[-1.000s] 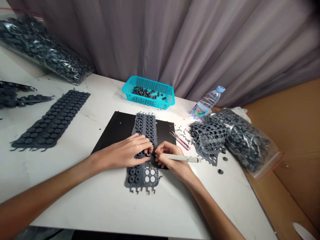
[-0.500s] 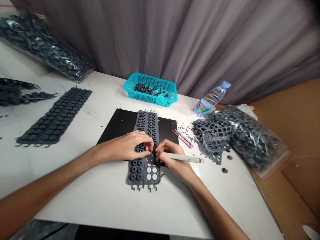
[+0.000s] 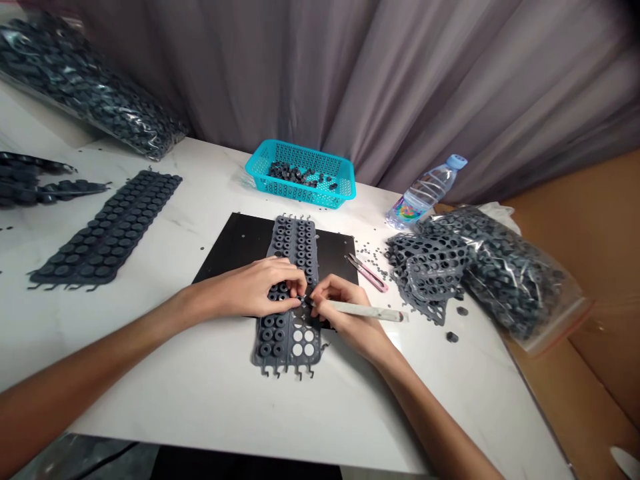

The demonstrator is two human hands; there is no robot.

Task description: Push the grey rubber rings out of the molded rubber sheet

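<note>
A dark grey moulded rubber sheet [image 3: 287, 327] with rows of round ring-shaped parts lies lengthwise across a black mat [image 3: 235, 250]. At its near right end, several round holes show the white table. My left hand [image 3: 260, 287] rests over the sheet, thumb and forefinger pinched at its middle; what is between the fingertips is too small to make out. My right hand [image 3: 345, 310] grips a slim pen-shaped tool with a whitish handle [image 3: 370, 311]. Its dark tip meets the sheet beside my left fingertips, and the handle points right.
A turquoise basket [image 3: 300, 195] holds loose dark parts. Pink-handled snips [image 3: 370, 275], a water bottle [image 3: 425, 193], punched-out sheets [image 3: 430, 267] and a bag of parts [image 3: 515, 280] are on the right. Another rubber sheet [image 3: 107, 230] and a large bag [image 3: 90, 87] are on the left.
The whole view has shifted slightly. Both hands keep nearly the same place on the sheet, and the pen-shaped tool is still in my right hand.
</note>
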